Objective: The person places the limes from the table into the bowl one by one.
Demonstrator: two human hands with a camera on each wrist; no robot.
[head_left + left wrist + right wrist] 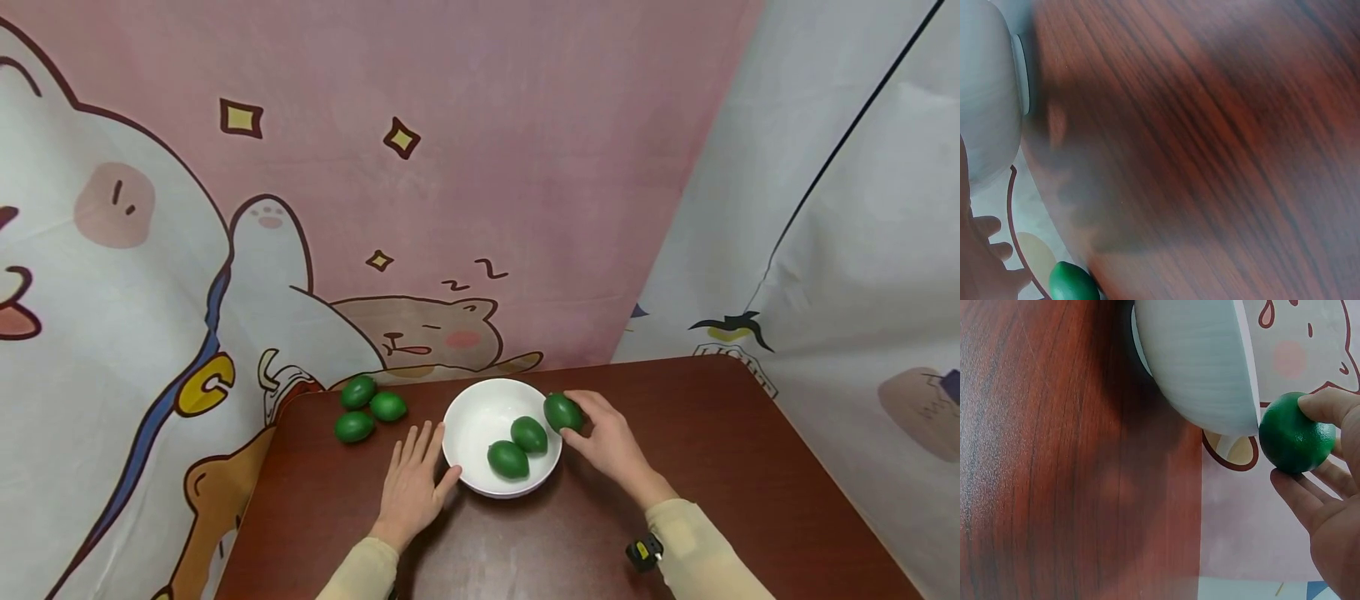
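A white bowl (480,425) stands on the brown table, with two green limes (508,459) lying inside it. My right hand (611,442) pinches another lime (1296,432) between thumb and fingers, right at the bowl's right rim. In the right wrist view that lime overlaps the rim's edge. My left hand (412,487) has its fingers straight and spread, with fingertips and thumb at the bowl's left side. The left wrist view shows part of the bowl (988,94) and the fingers (988,250) at the left edge.
Three more limes (354,427) lie together at the table's back left, beyond my left hand. The wooden table (675,400) ends at a cloth backdrop (525,167) with cartoon animals. A small black device (644,552) sits at my right wrist.
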